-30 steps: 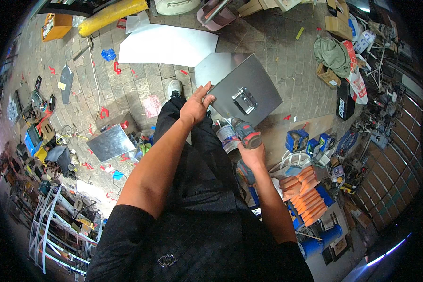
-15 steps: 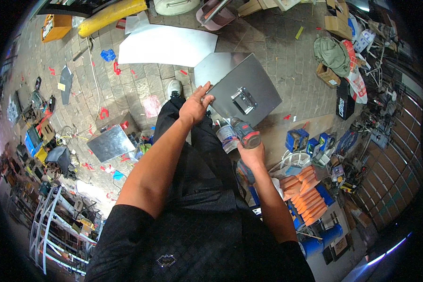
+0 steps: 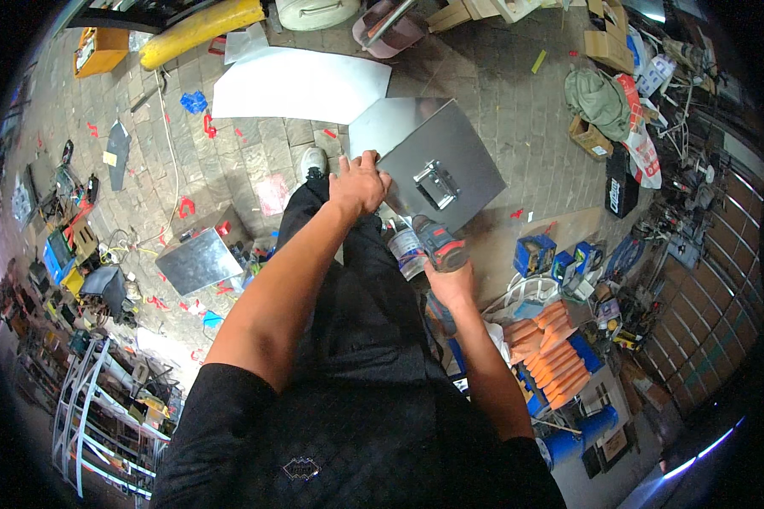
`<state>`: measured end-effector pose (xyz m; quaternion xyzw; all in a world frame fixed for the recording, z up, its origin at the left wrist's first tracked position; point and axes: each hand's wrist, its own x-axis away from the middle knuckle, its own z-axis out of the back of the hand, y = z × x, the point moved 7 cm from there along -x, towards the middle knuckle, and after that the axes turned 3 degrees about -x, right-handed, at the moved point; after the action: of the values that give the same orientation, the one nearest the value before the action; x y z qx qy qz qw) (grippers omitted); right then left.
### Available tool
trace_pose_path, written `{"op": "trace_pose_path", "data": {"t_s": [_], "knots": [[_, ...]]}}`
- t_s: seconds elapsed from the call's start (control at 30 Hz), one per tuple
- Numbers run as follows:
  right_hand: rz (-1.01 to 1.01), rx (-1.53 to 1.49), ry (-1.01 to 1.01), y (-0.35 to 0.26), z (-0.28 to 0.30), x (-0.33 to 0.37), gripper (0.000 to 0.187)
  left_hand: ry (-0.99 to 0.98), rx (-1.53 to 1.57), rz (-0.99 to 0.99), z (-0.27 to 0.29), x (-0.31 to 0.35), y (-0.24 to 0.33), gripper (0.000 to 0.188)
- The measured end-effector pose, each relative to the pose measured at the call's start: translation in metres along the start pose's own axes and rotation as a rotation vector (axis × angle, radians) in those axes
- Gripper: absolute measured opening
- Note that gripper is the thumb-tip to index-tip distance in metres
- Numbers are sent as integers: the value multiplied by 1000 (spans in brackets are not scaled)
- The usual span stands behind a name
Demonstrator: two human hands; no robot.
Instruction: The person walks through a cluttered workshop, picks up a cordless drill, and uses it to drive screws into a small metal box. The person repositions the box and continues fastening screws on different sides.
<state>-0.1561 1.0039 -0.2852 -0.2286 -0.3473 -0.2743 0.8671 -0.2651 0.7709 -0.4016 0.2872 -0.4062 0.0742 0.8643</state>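
So the dark grey, flat-faced metal box (image 3: 475, 161) has its shiny silver metal handle (image 3: 435, 184) sitting on the broad face already, and I'd call that part at least placed. Can't tell from here whether every fastener is in, so no idea how much fixing is left, if any. The box itself doesn't look finished or unfinished to me; the far sides are hidden.

Position-wise, the box is right of and just beyond the left hand (image 3: 358, 188), with its left corner right at those fingers. They're a bit bent and loosely spread there, probably touching, but I can't tell if they're pinching the edge or just resting. The handle is further right, clear of them.

The right hand (image 3: 452, 284) has its fingers wrapped around the grip of a dark grey and red power drill (image 3: 442, 244). Its nose points away from those fingers toward the box's near edge; too small to see if the tip makes contact. Just left of the drill there's a round, pale, labelled tin (image 3: 406, 251). Well beyond the left fingers, a big white flat sheet (image 3: 306, 82) lies on the grey paved floor (image 3: 501, 85).
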Motion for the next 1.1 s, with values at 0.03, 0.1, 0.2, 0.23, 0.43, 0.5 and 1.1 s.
{"op": "trace_pose_path", "data": {"t_s": [0.03,0.1,0.2,0.23,0.43,0.5,1.1], "knots": [[11,7,11,1,0,-1,48,-8,-59,9,2,0,2,65],[15,11,30,2,-2,-2,48,-30,45,-3,4,-1,3,77],[-41,10,5,11,-6,-3,49,-21,188,-38,0,-3,0,82],[-39,-6,20,12,-5,-3,48,-15,218,-47,-3,-4,-1,82],[0,16,63,9,-1,-5,46,47,265,-93,-14,-9,-2,83],[-52,12,26,11,-2,-5,46,43,277,-95,-17,-9,-4,82],[-6,12,2,-6,6,-1,38,56,291,-52,-22,-10,-11,80]]}}
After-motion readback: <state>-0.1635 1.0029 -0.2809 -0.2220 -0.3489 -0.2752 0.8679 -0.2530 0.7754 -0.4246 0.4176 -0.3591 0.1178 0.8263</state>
